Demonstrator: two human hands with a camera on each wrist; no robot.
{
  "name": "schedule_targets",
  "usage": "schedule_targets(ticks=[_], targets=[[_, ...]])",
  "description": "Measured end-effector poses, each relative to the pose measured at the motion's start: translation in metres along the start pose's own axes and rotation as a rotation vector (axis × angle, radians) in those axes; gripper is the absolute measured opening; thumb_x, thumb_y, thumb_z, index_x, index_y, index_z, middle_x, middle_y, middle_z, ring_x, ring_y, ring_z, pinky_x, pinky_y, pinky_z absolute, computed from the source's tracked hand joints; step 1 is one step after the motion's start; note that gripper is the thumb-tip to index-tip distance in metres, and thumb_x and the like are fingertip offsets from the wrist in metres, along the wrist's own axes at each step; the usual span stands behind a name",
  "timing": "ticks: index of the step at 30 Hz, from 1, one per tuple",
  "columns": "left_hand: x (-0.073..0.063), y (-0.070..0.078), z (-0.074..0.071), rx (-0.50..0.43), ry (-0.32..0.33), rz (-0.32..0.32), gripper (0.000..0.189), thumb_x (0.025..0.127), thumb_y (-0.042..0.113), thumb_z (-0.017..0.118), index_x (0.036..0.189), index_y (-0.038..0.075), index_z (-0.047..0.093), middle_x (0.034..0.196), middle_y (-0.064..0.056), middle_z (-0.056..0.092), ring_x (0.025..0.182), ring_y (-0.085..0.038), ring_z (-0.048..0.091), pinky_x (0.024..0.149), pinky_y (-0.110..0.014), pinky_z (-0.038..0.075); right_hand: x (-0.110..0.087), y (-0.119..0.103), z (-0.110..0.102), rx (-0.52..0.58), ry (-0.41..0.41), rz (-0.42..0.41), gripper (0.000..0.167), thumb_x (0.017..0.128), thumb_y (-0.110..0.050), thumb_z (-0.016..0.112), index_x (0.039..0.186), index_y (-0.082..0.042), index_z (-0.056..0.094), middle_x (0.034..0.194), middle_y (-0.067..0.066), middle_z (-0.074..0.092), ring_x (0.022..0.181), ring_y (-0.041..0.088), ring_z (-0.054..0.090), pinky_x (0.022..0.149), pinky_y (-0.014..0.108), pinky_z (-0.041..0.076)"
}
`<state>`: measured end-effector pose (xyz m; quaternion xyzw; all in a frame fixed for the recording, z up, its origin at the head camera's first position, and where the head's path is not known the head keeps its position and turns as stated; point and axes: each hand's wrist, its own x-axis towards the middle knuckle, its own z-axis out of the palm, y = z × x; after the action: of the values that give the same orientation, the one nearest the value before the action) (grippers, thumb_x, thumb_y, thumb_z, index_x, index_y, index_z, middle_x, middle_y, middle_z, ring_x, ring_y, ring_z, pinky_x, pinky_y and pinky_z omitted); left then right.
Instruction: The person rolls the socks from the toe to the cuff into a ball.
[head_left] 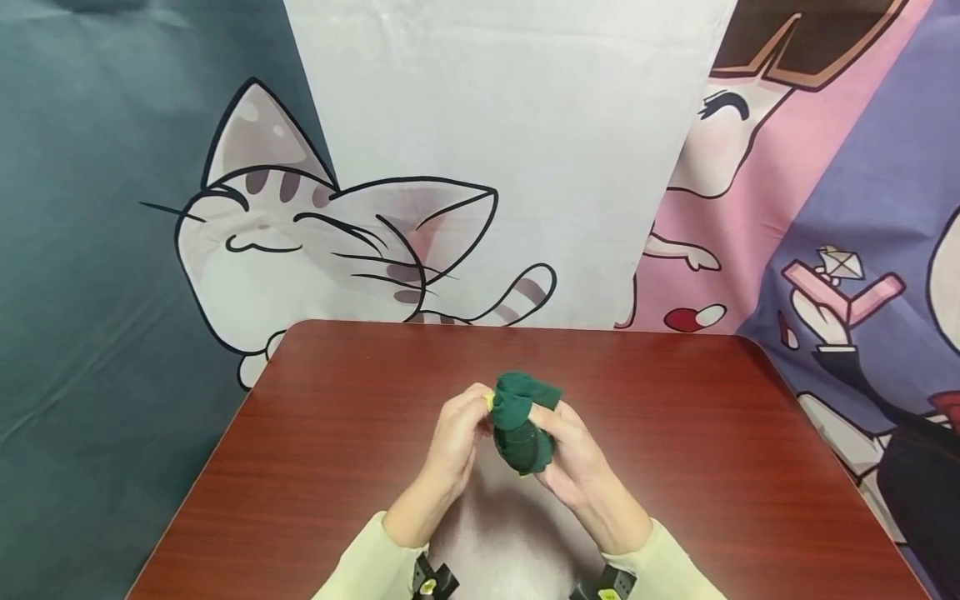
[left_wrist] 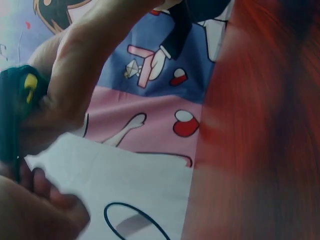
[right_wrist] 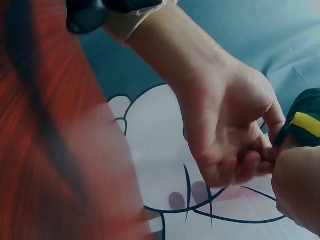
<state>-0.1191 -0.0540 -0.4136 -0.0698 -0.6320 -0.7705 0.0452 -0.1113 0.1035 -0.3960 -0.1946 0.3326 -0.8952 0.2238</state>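
A dark green, sock-like cloth bundle (head_left: 523, 446) with small yellow patches hangs between both hands, close above the table. Its upper part is bunched, and its lower end is rounded and full. My left hand (head_left: 456, 429) pinches the bundle's left edge, at a bit of yellow. On the other side my right hand (head_left: 573, 454) grips it, thumb across the front and the other fingers behind, largely hidden. The right wrist view shows a yellow stripe on the bundle (right_wrist: 306, 124) between the two hands. Green cloth (left_wrist: 10, 115) also appears at the left wrist view's edge, where the hands are blurred.
The reddish-brown wooden table (head_left: 337, 383) spreads around the hands, with a pale glare patch near the front. Behind it hangs a printed cloth backdrop (head_left: 525, 125) with a cartoon cat and figures. Black wrist cameras (head_left: 435, 577) sit at the pale sleeves (head_left: 375, 558).
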Motion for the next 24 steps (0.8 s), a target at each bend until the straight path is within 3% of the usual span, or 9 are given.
schedule_targets(ticks=[3, 6, 8, 10, 12, 16, 19, 22, 24], targets=[[-0.004, -0.008, -0.007, 0.364, -0.115, 0.281, 0.015, 0.089, -0.003, 0.058, 0.088, 0.010, 0.064, 0.084, 0.003, 0.055, 0.071, -0.008, 0.050, 0.062, -0.021, 0.043, -0.005, -0.001, -0.002, -0.032, 0.017, -0.013, 0.028, 0.105, -0.002, 0.038, 0.116, -0.005, 0.064, 0.100, 0.004, 0.068, 0.082, 0.013, 0.065, 0.069, 0.025, 0.055], [-0.007, -0.008, -0.015, 0.663, -0.067, 0.631, 0.031, 0.079, -0.004, 0.063, 0.106, 0.010, 0.061, 0.082, 0.001, 0.058, 0.067, -0.007, 0.052, 0.059, -0.017, 0.045, -0.008, -0.002, -0.004, -0.076, 0.037, -0.019, 0.028, 0.105, -0.001, 0.038, 0.113, -0.005, 0.065, 0.097, 0.003, 0.069, 0.079, 0.012, 0.064, 0.066, 0.026, 0.054], [-0.007, -0.001, -0.017, 0.697, -0.039, 0.773, 0.038, 0.074, -0.004, 0.061, 0.110, 0.009, 0.060, 0.080, 0.000, 0.059, 0.062, -0.008, 0.052, 0.055, -0.017, 0.045, -0.009, -0.002, -0.006, -0.104, 0.043, 0.000, 0.027, 0.104, -0.002, 0.041, 0.115, -0.007, 0.066, 0.099, 0.002, 0.070, 0.081, 0.012, 0.066, 0.069, 0.026, 0.055], [-0.006, 0.005, -0.016, 0.669, -0.013, 0.841, 0.035, 0.074, -0.004, 0.061, 0.107, 0.008, 0.060, 0.077, -0.001, 0.059, 0.058, -0.009, 0.052, 0.053, -0.017, 0.045, -0.009, -0.003, -0.007, -0.141, 0.016, -0.007, 0.027, 0.103, -0.001, 0.043, 0.116, -0.007, 0.066, 0.101, 0.002, 0.070, 0.083, 0.012, 0.066, 0.071, 0.026, 0.056], [-0.006, 0.010, -0.014, 0.595, -0.022, 0.822, 0.028, 0.078, -0.006, 0.061, 0.102, 0.008, 0.062, 0.075, 0.000, 0.060, 0.056, -0.008, 0.050, 0.050, -0.017, 0.043, -0.010, -0.005, -0.006, -0.191, -0.006, -0.020, 0.028, 0.101, 0.002, 0.046, 0.119, -0.007, 0.066, 0.104, 0.001, 0.071, 0.088, 0.011, 0.068, 0.076, 0.027, 0.057], [-0.010, 0.018, -0.011, 0.400, -0.017, 0.573, 0.026, 0.082, -0.013, 0.060, 0.097, 0.009, 0.065, 0.066, -0.001, 0.062, 0.049, -0.002, 0.046, 0.043, -0.017, 0.039, -0.012, -0.008, -0.004, -0.312, -0.066, -0.030, 0.029, 0.095, 0.006, 0.051, 0.117, -0.007, 0.066, 0.103, 0.000, 0.072, 0.088, 0.010, 0.067, 0.076, 0.026, 0.057], [-0.012, 0.023, -0.008, 0.281, 0.016, 0.439, 0.028, 0.082, -0.017, 0.053, 0.088, 0.006, 0.067, 0.057, -0.003, 0.058, 0.042, -0.003, 0.043, 0.037, -0.020, 0.035, -0.012, -0.010, -0.002, -0.389, -0.113, 0.018, 0.027, 0.093, 0.004, 0.057, 0.114, -0.008, 0.068, 0.100, -0.001, 0.073, 0.086, 0.010, 0.067, 0.075, 0.027, 0.057], [-0.011, 0.027, -0.003, 0.225, 0.011, 0.304, 0.025, 0.080, -0.015, 0.049, 0.078, 0.003, 0.067, 0.054, 0.001, 0.051, 0.042, -0.003, 0.039, 0.038, -0.019, 0.032, -0.011, -0.013, -0.002, -0.457, -0.198, 0.058, 0.017, 0.092, 0.003, 0.060, 0.107, -0.002, 0.068, 0.094, -0.002, 0.072, 0.082, 0.010, 0.066, 0.072, 0.027, 0.057], [-0.009, 0.028, 0.000, 0.177, -0.016, 0.175, 0.019, 0.079, -0.011, 0.049, 0.075, -0.001, 0.064, 0.054, 0.003, 0.049, 0.045, -0.003, 0.037, 0.041, -0.019, 0.031, -0.011, -0.015, -0.003, -0.511, -0.256, 0.077, 0.012, 0.092, 0.001, 0.063, 0.102, 0.005, 0.066, 0.091, -0.004, 0.072, 0.079, 0.008, 0.066, 0.071, 0.026, 0.057]])
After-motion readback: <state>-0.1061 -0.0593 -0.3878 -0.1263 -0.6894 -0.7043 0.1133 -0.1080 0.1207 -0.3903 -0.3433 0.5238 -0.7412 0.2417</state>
